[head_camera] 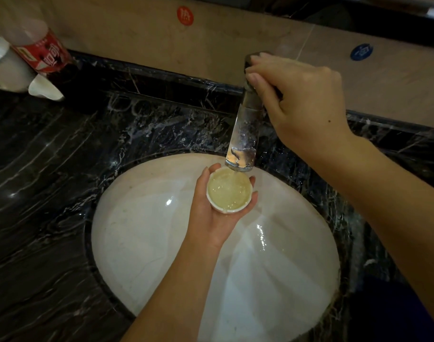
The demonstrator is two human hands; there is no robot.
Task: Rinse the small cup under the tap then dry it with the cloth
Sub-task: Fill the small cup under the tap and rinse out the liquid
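A small white cup (228, 190), full of pale yellowish water, sits upright in the palm of my left hand (211, 218), over the white basin (146, 243). The cup is right under the spout of the chrome tap (244, 139), and water runs from the spout into it at its far rim. My right hand (300, 99) is closed over the tap's handle at the top. No cloth is in view.
Black marble counter (50, 193) surrounds the basin. At the back left stand a plastic bottle with a red label (38, 48) and white vessels (3, 62), with a small white cup (46, 88) on its side. A beige wall runs behind.
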